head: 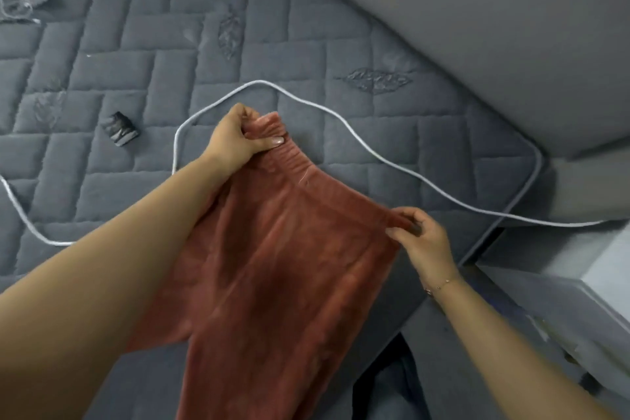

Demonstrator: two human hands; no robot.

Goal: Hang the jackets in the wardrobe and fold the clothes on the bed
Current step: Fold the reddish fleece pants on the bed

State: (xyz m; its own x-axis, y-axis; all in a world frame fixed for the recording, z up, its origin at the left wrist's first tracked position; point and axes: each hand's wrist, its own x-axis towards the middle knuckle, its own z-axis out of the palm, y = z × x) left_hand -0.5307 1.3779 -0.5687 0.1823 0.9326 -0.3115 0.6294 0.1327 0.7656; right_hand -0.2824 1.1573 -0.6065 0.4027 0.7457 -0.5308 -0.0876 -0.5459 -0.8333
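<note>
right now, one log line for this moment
step: fold | left hand: grips trousers waistband | right hand: pinches other waistband end | trousers: held over bed | cable: on bed

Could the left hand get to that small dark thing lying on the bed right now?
Probably not yet: the left hand is gripping the waistband of the rust-coloured trousers. The small dark object lies nearby on open mattress, so nothing else blocks it.

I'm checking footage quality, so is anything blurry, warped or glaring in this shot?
Head view: flat dim light, no glare; the rust pants and both forearms blur toward the bottom edge, the left hand and right hand are sharper; wide-angle lens bows the mattress edge.
</note>
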